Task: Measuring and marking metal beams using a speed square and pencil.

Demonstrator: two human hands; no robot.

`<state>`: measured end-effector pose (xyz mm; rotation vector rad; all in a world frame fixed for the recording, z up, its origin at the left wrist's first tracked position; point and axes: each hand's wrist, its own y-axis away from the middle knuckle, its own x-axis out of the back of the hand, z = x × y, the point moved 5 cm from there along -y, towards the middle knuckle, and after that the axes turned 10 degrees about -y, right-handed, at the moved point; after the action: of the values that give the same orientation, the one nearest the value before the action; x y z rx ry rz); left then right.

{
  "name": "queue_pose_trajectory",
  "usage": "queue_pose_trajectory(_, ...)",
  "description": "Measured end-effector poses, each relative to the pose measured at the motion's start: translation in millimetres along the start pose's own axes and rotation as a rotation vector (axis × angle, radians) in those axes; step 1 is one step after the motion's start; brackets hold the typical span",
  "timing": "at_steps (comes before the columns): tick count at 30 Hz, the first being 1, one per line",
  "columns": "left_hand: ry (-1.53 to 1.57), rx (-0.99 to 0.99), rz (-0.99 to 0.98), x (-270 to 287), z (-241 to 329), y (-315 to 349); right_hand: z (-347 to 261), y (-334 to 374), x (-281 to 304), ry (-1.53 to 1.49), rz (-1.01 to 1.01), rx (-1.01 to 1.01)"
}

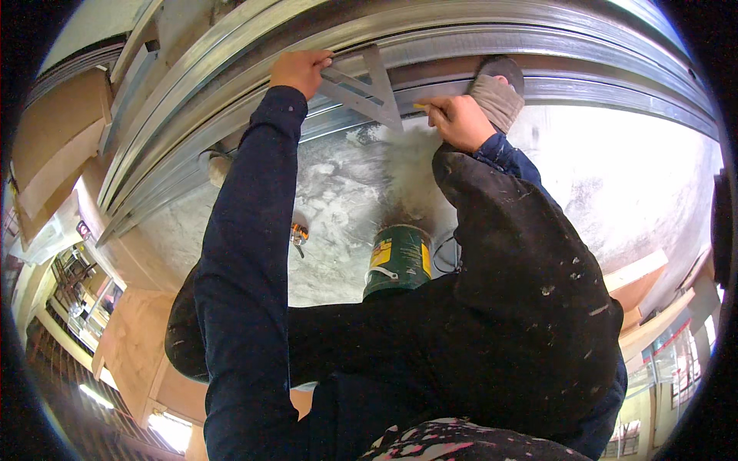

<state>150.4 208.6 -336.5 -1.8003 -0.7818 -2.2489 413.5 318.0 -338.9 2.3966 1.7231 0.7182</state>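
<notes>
My left hand (298,74) is closed on one corner of a grey metal speed square (379,83), a triangle with a cut-out middle. The square lies against long silvery metal studs (492,40) that run across the far side. My right hand (460,123) pinches a short yellow pencil (420,106), its tip pointing left, just right of the square's near corner. Beside my right wrist shows my boot (498,94), tan and dark, touching the studs.
A green bucket (398,257) with a yellow label stands between my legs. Orange-handled snips (299,233) lie on the pale, dusty floor (334,184). Wooden boards (638,280) are at the right; plywood pieces (134,338) at the left.
</notes>
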Motion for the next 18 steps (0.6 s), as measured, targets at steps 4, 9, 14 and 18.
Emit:
queue_pose_trajectory(4, 0.027, -0.024, 0.003, 1.8, 2.0, -0.3, -3.5, -5.3, 1.2, 0.061, -0.008, 0.074)
queue_pose_trajectory(9, 0.026, -0.002, -0.004, 2.7, 1.8, 0.7, -12.1, -10.0, 3.3, 0.04, 0.022, 0.098)
queue_pose_trajectory(14, 0.009, -0.009, 0.021, 2.9, 5.3, 2.2, -30.8, -24.2, 14.3, -0.018, 0.15, 0.204)
queue_pose_trajectory(18, 0.071, 0.011, 0.004, -5.3, -2.6, 2.4, -52.9, -56.8, 18.0, 0.067, 0.224, 0.233)
